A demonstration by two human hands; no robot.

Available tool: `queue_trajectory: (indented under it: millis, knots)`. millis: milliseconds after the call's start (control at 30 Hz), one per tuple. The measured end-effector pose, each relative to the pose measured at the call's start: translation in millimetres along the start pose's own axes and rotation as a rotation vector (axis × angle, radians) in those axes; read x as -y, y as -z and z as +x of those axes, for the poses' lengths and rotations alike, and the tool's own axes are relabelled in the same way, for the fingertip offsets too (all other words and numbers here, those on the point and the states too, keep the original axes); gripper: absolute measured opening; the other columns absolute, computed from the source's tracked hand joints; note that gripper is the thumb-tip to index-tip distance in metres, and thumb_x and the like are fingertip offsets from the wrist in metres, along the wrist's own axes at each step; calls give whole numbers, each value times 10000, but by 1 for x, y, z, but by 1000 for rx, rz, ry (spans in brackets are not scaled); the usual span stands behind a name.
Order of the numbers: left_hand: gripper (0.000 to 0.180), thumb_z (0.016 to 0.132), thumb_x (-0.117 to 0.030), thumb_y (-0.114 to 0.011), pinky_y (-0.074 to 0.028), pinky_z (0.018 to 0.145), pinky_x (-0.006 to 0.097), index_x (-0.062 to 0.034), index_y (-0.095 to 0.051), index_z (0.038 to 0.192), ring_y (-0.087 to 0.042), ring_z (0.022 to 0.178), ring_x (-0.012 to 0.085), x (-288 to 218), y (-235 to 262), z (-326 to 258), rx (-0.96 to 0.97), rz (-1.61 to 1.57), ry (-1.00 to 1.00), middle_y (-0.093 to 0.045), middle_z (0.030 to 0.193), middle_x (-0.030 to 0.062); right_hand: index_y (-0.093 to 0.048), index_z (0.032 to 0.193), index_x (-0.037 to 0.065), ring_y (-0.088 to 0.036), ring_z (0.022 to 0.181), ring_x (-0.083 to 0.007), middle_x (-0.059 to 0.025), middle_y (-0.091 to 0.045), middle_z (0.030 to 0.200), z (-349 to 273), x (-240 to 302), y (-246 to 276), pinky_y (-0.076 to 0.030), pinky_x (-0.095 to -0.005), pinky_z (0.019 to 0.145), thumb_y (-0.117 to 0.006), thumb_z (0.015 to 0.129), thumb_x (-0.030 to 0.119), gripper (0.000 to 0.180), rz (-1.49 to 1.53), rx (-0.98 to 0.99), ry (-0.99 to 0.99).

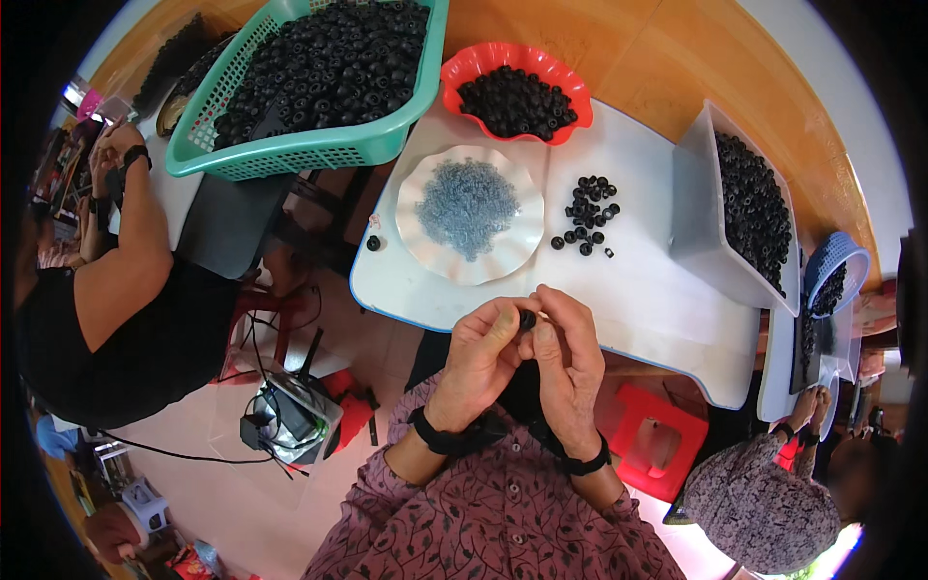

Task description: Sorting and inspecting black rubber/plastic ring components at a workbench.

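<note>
Just in front of the table's near edge, my two hands meet around one small black ring-shaped part (527, 319). My left hand (474, 358) pinches it between thumb and fingertips. My right hand (568, 372) is closed against its other side, thumb and forefinger together; whether a smaller piece is between them is hidden. Beyond my hands, a white wavy-rimmed plate (418, 253) holds a heap of tiny clear pieces (469, 205). Several loose black parts (587, 215) lie on the white table (628, 300) to its right, and a single black part (373, 243) sits by the left edge.
A green basket (319, 155) and a red wavy bowl (575, 82), both with black parts, stand at the back. On the right is a translucent bin (698, 208) of more. A red stool (659, 440) is below. Co-workers sit left (135, 319) and right (759, 503).
</note>
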State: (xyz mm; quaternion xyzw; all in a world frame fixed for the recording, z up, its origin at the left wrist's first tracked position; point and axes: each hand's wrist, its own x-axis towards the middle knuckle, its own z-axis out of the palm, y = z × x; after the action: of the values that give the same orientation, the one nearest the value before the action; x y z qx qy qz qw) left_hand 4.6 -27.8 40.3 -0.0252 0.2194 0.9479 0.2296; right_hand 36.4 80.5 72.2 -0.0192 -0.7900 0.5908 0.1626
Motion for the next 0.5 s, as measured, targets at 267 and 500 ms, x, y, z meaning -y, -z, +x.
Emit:
queue_trajectory:
  millis: [267, 500]
  knots:
    - [221, 872, -87, -684, -489, 614, 215, 26, -629, 1053, -573, 679, 93, -1, 5, -4, -31, 152, -60, -644, 862, 47, -666, 1084, 45, -598, 962, -166, -112, -570, 1163, 0, 1, 5, -492, -260, 793, -619, 890, 35, 200, 47, 8, -9]
    - [280, 862, 62, -634, -551, 780, 239, 63, -599, 1140, -626, 839, 109, -7, -14, -12, -38, 435, -235, -649, 929, 69, -664, 1037, 4, -595, 862, -106, -74, -580, 1113, 6, 4, 8, -502, -218, 717, -579, 908, -22, 157, 292, -14, -91]
